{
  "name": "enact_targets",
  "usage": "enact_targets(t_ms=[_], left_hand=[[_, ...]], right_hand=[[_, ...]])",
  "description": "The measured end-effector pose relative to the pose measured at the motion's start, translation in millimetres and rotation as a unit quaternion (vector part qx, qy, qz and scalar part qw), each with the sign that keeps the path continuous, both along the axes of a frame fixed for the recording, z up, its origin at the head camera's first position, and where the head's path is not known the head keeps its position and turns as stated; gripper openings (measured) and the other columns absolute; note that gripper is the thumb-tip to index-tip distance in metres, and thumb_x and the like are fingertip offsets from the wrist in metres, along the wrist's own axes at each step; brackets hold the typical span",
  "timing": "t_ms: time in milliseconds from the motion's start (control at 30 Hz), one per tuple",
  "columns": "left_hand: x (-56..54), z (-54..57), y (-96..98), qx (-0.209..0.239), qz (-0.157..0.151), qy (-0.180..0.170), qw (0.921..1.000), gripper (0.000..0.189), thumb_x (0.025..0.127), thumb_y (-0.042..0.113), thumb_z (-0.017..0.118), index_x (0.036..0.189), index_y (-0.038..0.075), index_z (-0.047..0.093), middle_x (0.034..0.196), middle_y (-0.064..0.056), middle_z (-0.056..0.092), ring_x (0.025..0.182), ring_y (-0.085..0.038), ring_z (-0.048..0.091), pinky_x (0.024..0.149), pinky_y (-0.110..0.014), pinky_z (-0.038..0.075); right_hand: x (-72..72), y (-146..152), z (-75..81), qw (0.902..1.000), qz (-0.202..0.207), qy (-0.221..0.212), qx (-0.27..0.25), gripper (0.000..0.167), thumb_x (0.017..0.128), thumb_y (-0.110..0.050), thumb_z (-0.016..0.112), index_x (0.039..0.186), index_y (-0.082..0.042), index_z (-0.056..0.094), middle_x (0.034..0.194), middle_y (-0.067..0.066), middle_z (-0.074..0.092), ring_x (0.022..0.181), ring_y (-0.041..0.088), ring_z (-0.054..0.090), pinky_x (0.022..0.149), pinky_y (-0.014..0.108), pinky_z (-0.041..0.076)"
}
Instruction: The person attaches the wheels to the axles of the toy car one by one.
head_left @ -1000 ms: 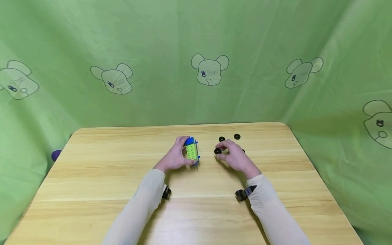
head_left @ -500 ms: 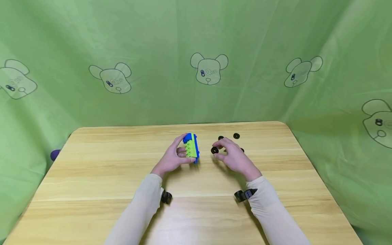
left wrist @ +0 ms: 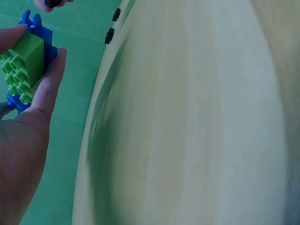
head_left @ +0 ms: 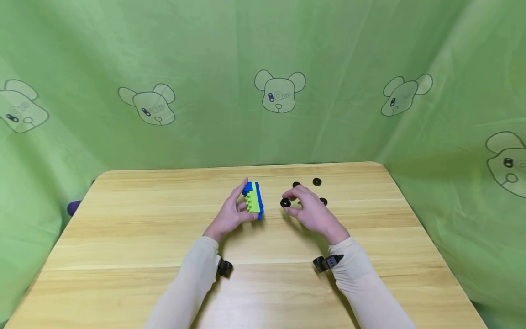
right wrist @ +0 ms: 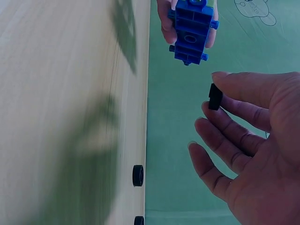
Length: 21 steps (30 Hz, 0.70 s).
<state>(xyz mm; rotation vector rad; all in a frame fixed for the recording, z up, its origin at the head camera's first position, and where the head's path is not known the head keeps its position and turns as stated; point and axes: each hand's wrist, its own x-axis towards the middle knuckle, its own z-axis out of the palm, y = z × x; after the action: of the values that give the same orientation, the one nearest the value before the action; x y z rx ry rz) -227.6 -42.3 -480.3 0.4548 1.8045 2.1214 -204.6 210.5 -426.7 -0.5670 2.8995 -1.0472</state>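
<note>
My left hand [head_left: 230,215] grips a toy vehicle body [head_left: 253,201] built of lime-green studded bricks on a blue base, tipped on its side above the table. In the right wrist view the blue underside [right wrist: 191,33] faces the camera, with short axle pegs sticking out at both sides. Between thumb and fingertips, my right hand [head_left: 314,212] pinches a small black toy wheel [head_left: 285,203], a short gap to the right of the vehicle body. Seen edge-on in the right wrist view, the pinched wheel [right wrist: 215,97] sits at the thumb tip.
More black wheels lie on the wooden table [head_left: 263,292] around my right hand: one far wheel [head_left: 317,182], one wheel [head_left: 296,184] beyond the fingers, and one wheel [head_left: 323,201] partly behind the hand. A green curtain [head_left: 205,141] with printed bear heads hangs behind the table.
The left hand has rolled the vehicle body from studs-up onto its side, base now facing right, and shifted slightly left. My right hand has brought the pinched wheel a little leftward.
</note>
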Motion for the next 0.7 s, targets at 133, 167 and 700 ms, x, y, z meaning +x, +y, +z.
enact_targets(t_ms=[133, 167, 700], left_hand=[[1.0, -2.6, 0.4, 0.002, -0.006, 0.001, 1.0000, 0.107, 0.076, -0.015, 0.068, 0.159, 0.023, 0.013, 0.155, -0.019, 0.024, 0.116, -0.030, 0.058, 0.092, -0.037, 0.052], [1.5, -3.1, 0.5, 0.004, -0.007, 0.001, 1.0000, 0.104, 0.078, -0.012, 0.067, 0.159, 0.022, 0.012, 0.154, -0.019, 0.027, 0.115, -0.029, 0.059, 0.092, -0.036, 0.052], [3.4, -7.6, 6.5, 0.035, 0.011, -0.002, 0.9993, 0.089, 0.082, -0.016, 0.058, 0.155, 0.023, 0.026, 0.157, -0.007, 0.025, 0.120, -0.035, 0.055, 0.093, -0.035, 0.052]], right_hand=[[1.2, -1.9, -1.1, 1.0000, 0.001, 0.001, 0.003, 0.034, 0.089, -0.012, 0.072, 0.122, -0.007, 0.063, 0.113, 0.006, 0.059, 0.107, 0.027, 0.055, 0.093, 0.048, 0.048], [1.5, -2.5, -1.4, 1.0000, 0.001, 0.000, 0.004, 0.034, 0.089, -0.012, 0.072, 0.122, -0.007, 0.063, 0.113, 0.005, 0.059, 0.108, 0.027, 0.055, 0.093, 0.048, 0.048], [8.1, -13.3, 0.9, 0.9998, 0.011, 0.004, 0.019, 0.036, 0.089, -0.016, 0.073, 0.123, -0.008, 0.063, 0.114, 0.002, 0.059, 0.109, 0.024, 0.057, 0.097, 0.047, 0.047]])
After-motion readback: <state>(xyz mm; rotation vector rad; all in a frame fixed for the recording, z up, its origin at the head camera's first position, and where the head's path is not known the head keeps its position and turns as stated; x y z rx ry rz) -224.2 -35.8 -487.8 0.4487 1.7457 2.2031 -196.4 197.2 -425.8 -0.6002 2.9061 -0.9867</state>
